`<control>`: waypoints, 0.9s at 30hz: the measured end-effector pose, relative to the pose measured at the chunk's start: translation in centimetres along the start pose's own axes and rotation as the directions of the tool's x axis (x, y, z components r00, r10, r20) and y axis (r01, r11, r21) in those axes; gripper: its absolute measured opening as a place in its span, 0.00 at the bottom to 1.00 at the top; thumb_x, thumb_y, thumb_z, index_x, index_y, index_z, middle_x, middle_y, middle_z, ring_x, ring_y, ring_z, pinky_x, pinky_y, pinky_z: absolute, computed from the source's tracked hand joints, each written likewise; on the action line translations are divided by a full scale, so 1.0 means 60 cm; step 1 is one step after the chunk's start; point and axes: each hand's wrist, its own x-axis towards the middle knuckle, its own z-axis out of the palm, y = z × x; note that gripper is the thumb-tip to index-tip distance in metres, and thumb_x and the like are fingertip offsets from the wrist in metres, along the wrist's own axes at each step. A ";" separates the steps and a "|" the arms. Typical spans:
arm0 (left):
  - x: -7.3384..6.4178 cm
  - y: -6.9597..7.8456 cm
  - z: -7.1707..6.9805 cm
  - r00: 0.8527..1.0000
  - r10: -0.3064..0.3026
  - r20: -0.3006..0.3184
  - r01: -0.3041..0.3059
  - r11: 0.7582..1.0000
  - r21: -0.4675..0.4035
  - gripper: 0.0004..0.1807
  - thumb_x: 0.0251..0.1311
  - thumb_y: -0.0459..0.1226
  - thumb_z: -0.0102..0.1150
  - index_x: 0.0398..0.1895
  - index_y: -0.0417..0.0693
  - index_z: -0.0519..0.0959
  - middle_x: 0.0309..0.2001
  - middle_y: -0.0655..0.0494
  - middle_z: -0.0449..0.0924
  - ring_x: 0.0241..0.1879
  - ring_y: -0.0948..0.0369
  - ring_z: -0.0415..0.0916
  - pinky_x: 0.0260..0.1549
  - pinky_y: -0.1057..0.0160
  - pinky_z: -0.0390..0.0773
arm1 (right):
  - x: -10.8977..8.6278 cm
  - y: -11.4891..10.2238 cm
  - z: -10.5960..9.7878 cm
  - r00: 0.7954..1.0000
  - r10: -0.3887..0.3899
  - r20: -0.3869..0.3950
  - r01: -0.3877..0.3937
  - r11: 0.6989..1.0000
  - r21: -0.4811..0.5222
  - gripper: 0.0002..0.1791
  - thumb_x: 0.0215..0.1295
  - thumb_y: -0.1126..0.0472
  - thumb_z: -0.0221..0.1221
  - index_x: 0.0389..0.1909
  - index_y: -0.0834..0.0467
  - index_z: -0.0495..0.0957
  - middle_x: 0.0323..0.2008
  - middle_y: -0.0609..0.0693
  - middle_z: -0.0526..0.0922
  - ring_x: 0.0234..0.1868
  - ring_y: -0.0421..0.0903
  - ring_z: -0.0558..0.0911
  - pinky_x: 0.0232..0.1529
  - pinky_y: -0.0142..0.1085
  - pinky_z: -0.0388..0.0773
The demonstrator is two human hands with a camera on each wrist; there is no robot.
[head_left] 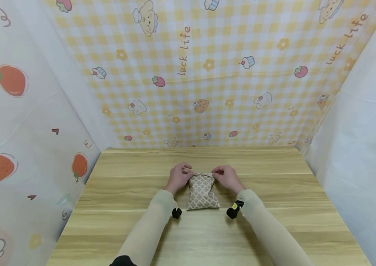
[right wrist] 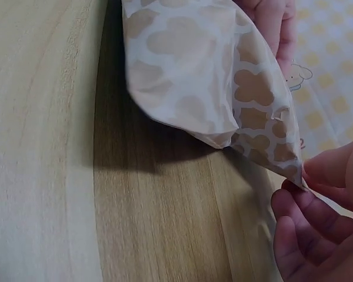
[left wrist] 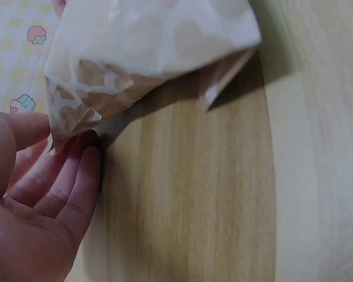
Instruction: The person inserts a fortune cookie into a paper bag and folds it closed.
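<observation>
A small tan bag (head_left: 202,192) with a white lattice pattern lies on the wooden table, its top edge folded over at the far end. My left hand (head_left: 179,176) pinches the top left corner of the bag between thumb and fingers. At the opposite top corner, my right hand (head_left: 226,177) pinches the bag the same way. In the left wrist view the bag (left wrist: 153,41) rises from the table beside the left hand (left wrist: 41,194). The right wrist view shows the right hand (right wrist: 323,217) gripping the pointed corner of the bag (right wrist: 182,64). What the bag contains is hidden.
The wooden table (head_left: 124,207) spreads around the bag. A yellow checked cloth (head_left: 207,92) with cartoon prints hangs behind it. White sheets stand at the left (head_left: 41,111) and right (head_left: 357,129). Small black cameras (head_left: 176,212) sit on the wrists.
</observation>
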 end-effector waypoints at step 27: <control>-0.004 -0.005 0.002 0.995 0.097 -0.012 -0.096 0.994 0.050 0.11 0.62 0.27 0.66 0.48 0.36 0.83 0.43 0.45 0.87 0.43 0.51 0.86 0.48 0.55 0.86 | -0.005 0.011 0.005 0.999 -0.048 0.007 0.049 0.998 -0.029 0.10 0.71 0.65 0.63 0.50 0.62 0.86 0.41 0.52 0.89 0.42 0.47 0.85 0.48 0.44 0.83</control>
